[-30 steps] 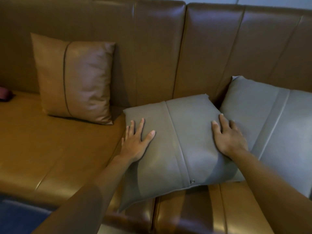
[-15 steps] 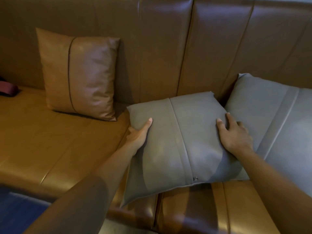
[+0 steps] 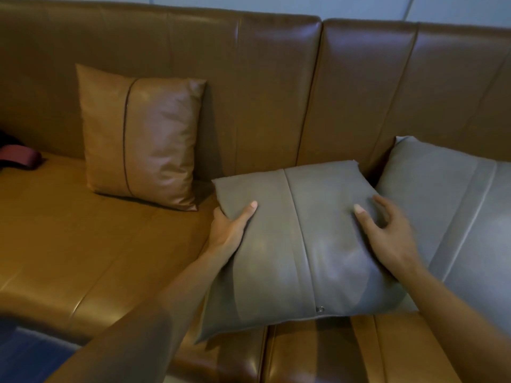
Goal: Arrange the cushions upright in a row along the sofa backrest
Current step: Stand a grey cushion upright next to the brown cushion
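Grey leather cushion (image 3: 298, 244) lay flat on the sofa seat (image 3: 96, 244); your left hand (image 3: 229, 230) kept its edge grip, while your right hand (image 3: 387, 236) had spread, fingers lifting.

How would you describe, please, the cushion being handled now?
On the brown leather sofa, look at the seat's middle. The dark grey square leather cushion lies tilted there, unlike the upright brown cushion and paler grey cushion beside it.

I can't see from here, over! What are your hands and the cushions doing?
Left hand grips middle grey cushion at its left edge; right hand rests on top. Cushion lying tilted, not upright. Brown cushion upright against backrest. Nothing blocking.
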Demonstrator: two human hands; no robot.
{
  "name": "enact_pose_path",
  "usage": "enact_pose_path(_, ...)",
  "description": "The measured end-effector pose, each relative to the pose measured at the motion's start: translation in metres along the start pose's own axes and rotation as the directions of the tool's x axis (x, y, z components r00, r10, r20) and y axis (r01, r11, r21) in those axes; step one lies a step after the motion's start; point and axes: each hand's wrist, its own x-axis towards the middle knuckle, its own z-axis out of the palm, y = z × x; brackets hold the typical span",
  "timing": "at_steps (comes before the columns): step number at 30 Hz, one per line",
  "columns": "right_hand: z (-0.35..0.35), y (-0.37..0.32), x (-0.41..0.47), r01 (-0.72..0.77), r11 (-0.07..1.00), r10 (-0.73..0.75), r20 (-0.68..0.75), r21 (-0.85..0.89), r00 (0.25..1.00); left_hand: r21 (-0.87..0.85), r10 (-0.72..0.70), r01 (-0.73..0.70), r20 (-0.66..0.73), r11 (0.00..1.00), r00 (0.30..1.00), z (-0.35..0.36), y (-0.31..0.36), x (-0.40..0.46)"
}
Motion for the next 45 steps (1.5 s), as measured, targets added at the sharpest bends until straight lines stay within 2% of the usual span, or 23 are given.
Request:
enact_pose_path(3, 0.005, -0.012, -0.005, 0.109, 0.99, -0.105, -0.051, 0.094, 0.993, 0.003, 0.223, -0.223, -0.062, 0.975, 0.973, -0.012, 0.019, 0.015)
enact_pose_path(6, 0.025, -0.026, 0.005, 0.193, 0.963, -0.164, -0.157, 0.189, 0.974, 0.05, 0.456, -0.454, -0.045, 0.89, 0.889, -0.03, 0.047, 0.041)
enact_pose_path(11, 0.07, -0.057, 0.043, 0.256, 0.938, -0.208, -0.211, 0.234, 0.955, 0.082, 0.571, -0.571, 0.015, 0.817, 0.821, -0.055, 0.093, 0.102)
enact_pose_path(14, 0.097, -0.064, 0.063, 0.26, 0.936, -0.216, -0.195, 0.237, 0.957, 0.121, 0.584, -0.579, -0.001, 0.806, 0.812, -0.059, 0.1, 0.131)
enact_pose_path(18, 0.128, -0.054, 0.074, 0.233, 0.943, -0.192, -0.18, 0.239, 0.965, 0.157, 0.562, -0.554, -0.015, 0.818, 0.827, -0.058, 0.075, 0.16)
enact_pose_path(23, 0.151, -0.02, 0.086, 0.257, 0.927, -0.189, -0.254, 0.273, 0.949, 0.148, 0.574, -0.564, -0.03, 0.812, 0.819, -0.057, 0.042, 0.185)
enact_pose_path(28, 0.158, -0.006, 0.1, 0.115, 0.926, -0.074, -0.125, 0.36, 0.989, 0.368, 0.614, -0.547, -0.088, 0.752, 0.784, -0.061, 0.025, 0.191)
enact_pose_path(31, 0.166, -0.009, 0.097, 0.125, 0.916, -0.074, -0.144, 0.382, 0.987, 0.412, 0.631, -0.545, -0.103, 0.731, 0.769, -0.067, 0.014, 0.196)
enact_pose_path(37, 0.184, -0.027, 0.082, 0.147, 0.882, -0.052, -0.219, 0.447, 0.974, 0.416, 0.599, -0.528, -0.052, 0.74, 0.799, -0.082, 0.014, 0.207)
enact_pose_path(45, 0.242, -0.068, 0.069, 0.145, 0.864, -0.066, -0.176, 0.482, 0.982, 0.469, 0.52, -0.462, 0.007, 0.752, 0.854, -0.15, 0.022, 0.235)
